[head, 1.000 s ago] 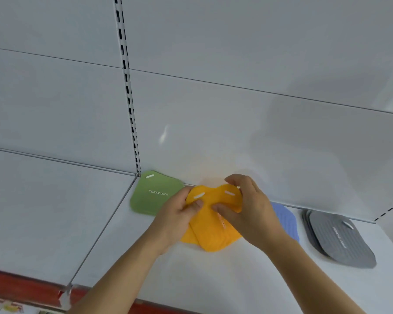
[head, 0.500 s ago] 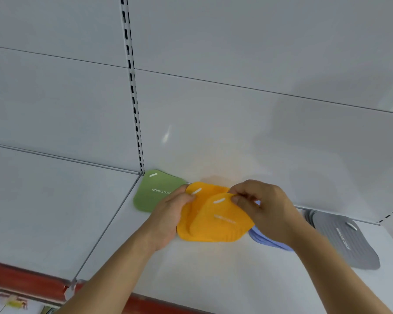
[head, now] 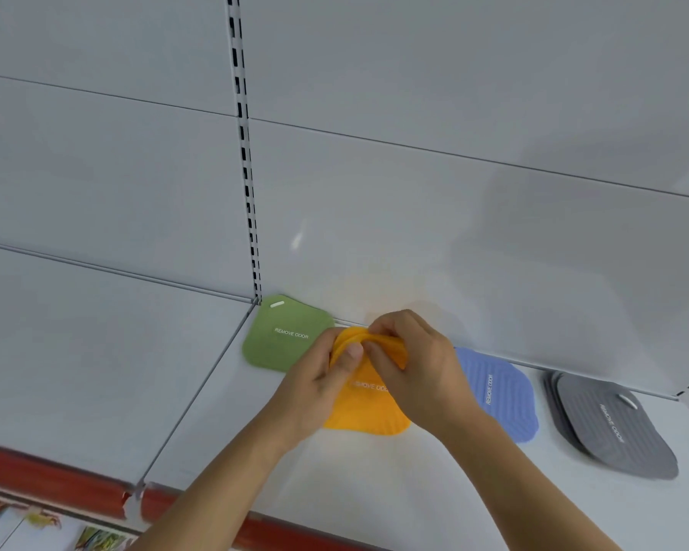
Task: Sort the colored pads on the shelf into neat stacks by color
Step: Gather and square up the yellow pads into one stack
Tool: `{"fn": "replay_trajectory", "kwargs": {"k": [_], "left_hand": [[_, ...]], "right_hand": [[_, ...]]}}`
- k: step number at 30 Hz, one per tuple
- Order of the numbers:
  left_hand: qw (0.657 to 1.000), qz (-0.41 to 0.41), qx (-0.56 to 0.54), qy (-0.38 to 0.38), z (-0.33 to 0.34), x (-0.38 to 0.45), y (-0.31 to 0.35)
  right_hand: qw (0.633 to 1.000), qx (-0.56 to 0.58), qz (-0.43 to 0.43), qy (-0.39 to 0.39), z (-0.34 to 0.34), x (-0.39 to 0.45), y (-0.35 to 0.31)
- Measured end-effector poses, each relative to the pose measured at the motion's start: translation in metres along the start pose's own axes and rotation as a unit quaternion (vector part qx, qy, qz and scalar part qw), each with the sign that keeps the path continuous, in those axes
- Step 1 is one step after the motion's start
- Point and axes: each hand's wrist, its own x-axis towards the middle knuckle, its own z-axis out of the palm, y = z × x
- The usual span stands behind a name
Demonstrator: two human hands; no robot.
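Observation:
Orange pads (head: 368, 409) lie overlapped in the middle of the white shelf (head: 374, 483), their far edges bunched and curled upward. My left hand (head: 319, 383) and my right hand (head: 410, 363) both pinch those raised far edges, thumbs meeting over the top pad. A green pad (head: 285, 332) lies flat to the left by the shelf's back corner. To the right lies a blue pad stack (head: 498, 391), and further right a grey pad stack (head: 613, 427). How many orange pads there are I cannot tell.
The white back panel (head: 414, 212) rises directly behind the pads, with a slotted upright (head: 247, 173) above the green pad. A seam (head: 191, 395) separates this shelf from the neighbouring one on the left. A red front strip (head: 56, 483) runs along the near edge.
The orange pads were fanned out side by side; now they lie one over the other. Both hands have come together at the pads' far edge. The blue stack is now uncovered.

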Motion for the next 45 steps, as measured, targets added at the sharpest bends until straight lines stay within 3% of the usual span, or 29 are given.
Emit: {"fn": "replay_trajectory", "kwargs": {"k": [3, 7, 10, 13, 16, 21, 26, 32, 38, 40, 45], "left_hand": [[0.999, 0.021, 0.012, 0.042, -0.001, 0.002, -0.008], [0.994, -0.003, 0.019, 0.106, -0.017, 0.006, -0.014], [0.990, -0.021, 0.012, 0.136, -0.033, 0.008, -0.017], [0.988, -0.025, 0.001, 0.152, -0.042, 0.007, -0.016], [0.985, -0.038, -0.018, 0.167, -0.047, 0.003, -0.014], [0.983, -0.047, -0.035, 0.176, -0.049, -0.002, -0.015], [0.984, -0.048, -0.026, 0.171, -0.046, -0.002, -0.013], [0.985, -0.048, -0.017, 0.164, -0.040, 0.001, -0.008], [0.983, -0.074, -0.057, 0.160, -0.046, 0.003, -0.005], [0.979, -0.087, -0.088, 0.159, -0.047, 0.006, -0.002], [0.981, -0.081, -0.082, 0.159, -0.039, 0.013, 0.002]], "right_hand": [[1.000, -0.001, -0.014, 0.004, 0.000, -0.002, 0.003], [0.992, -0.089, 0.088, -0.005, -0.011, -0.001, 0.038], [0.956, -0.204, 0.172, -0.122, -0.016, -0.003, 0.062], [0.926, -0.230, 0.193, -0.230, -0.012, -0.002, 0.068], [0.913, -0.234, 0.194, -0.271, -0.003, 0.006, 0.073], [0.927, -0.194, 0.212, -0.241, 0.003, 0.014, 0.075], [0.929, -0.233, 0.172, -0.232, 0.003, 0.009, 0.067], [0.954, -0.167, 0.204, -0.140, 0.015, 0.015, 0.069], [0.982, -0.154, 0.081, -0.069, -0.027, 0.018, 0.049], [0.984, -0.146, 0.058, -0.085, -0.059, 0.022, 0.033], [0.968, -0.140, 0.005, -0.208, -0.103, 0.026, -0.011]]}}
